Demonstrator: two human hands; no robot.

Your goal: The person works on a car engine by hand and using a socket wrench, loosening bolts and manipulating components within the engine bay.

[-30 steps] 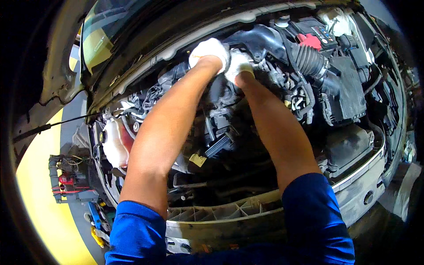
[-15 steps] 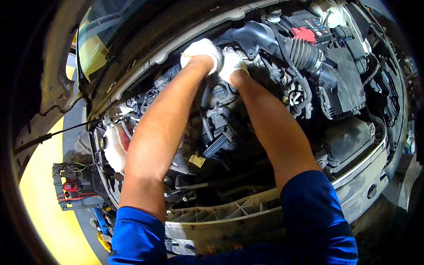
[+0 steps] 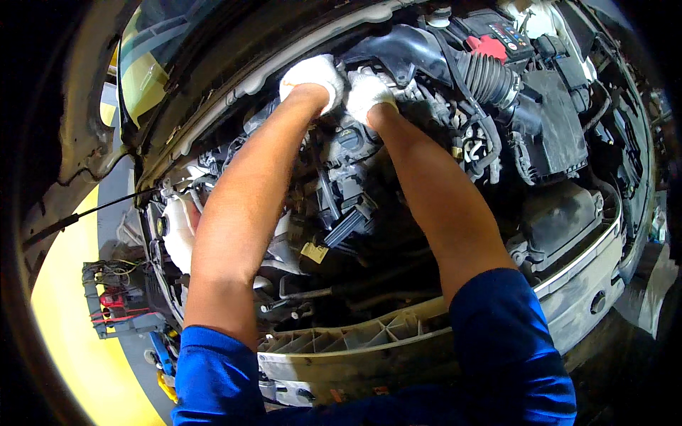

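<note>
White tank (image 3: pixel 177 231) at nine o'clock; gloved left hand (image 3: pixel 310 79), just before twelve, far side of the engine (image 3: pixel 348 174), which runs from centre toward twelve; gloved right hand (image 3: pixel 369 94), just past twelve; ribbed hose (image 3: pixel 488 79), half past one. Fingers obscured: opening and grip cannot be told.

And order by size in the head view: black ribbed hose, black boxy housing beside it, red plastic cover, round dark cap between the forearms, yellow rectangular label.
Black boxy housing
Black ribbed hose
Red plastic cover
Round dark cap and yellow rectangular label: too alike to rank
</note>
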